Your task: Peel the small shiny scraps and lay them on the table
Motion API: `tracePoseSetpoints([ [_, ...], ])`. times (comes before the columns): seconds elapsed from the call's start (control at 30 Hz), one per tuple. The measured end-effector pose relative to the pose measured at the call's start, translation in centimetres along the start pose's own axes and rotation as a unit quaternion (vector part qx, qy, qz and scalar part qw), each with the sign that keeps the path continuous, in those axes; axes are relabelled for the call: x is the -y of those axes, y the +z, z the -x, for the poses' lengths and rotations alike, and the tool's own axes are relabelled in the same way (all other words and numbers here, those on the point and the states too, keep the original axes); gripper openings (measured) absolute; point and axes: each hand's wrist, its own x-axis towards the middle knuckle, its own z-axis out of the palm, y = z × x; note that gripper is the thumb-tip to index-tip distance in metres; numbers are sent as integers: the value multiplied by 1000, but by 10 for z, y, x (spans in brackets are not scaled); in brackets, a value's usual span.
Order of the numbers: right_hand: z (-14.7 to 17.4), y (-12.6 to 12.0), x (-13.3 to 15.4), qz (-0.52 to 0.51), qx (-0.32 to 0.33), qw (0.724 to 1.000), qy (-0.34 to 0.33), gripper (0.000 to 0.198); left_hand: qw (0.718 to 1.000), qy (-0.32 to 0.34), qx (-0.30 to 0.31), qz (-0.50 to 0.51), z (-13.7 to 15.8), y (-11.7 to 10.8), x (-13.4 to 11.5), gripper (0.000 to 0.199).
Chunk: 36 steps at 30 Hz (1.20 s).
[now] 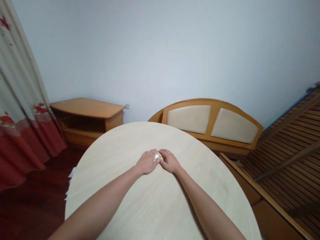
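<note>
Between my two hands, near the middle of the round pale wooden table [150,213], lies a small white and yellowish-tan thing [158,156]. Too little of it shows to tell its kind. My left hand [147,161] rests palm down at its left side, fingers stretched out and the thumb towards the right hand. Curved around its right side, my right hand [169,161] grips it between thumb and fingers. The two thumbs come close together in front of it, and the hands cover most of its edges.
A wooden cabinet [87,108] with an open shelf stands at the back left, beside a cream and red curtain [22,100]. Behind the table leans a padded headboard [212,121]. Wooden slats [295,140] lean at the right. White papers [72,172] poke out at the table's left edge.
</note>
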Motion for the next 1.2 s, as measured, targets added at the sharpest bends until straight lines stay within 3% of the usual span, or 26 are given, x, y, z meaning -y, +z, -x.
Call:
tracePoseSetpoints([
  [0.17,3,3,15,-101,-21,994,-26,25,999,25,42,14,3,-4,1,81],
  [0.3,3,2,27,-123,-36,992,-20,16,998,53,28,22,3,-6,2,92],
  [0.43,0,-3,33,-162,-101,982,-11,14,998,60,7,29,3,-7,1,84],
  [0.53,4,-14,22,-115,-155,981,32,20,998,52,15,22,4,-8,0,79],
  [0.6,10,-25,7,-54,-132,987,76,25,998,49,28,18,6,-10,-1,71],
  [0.67,17,-35,-9,-6,-60,992,112,27,998,55,36,18,7,-11,-1,58],
  [0.8,28,-46,-29,-14,35,995,94,39,997,67,29,28,6,-11,1,42],
  [0.9,29,-47,-28,-53,47,995,75,45,996,71,15,54,5,-10,2,36],
  [1.07,27,-36,-11,-102,19,992,76,35,993,71,1,93,6,-12,-1,36],
  [1.13,25,-29,-6,-131,2,988,80,35,993,66,3,94,8,-14,-4,42],
  [1.2,24,-23,-3,-184,1,979,90,37,994,73,15,79,10,-16,-7,62],
])
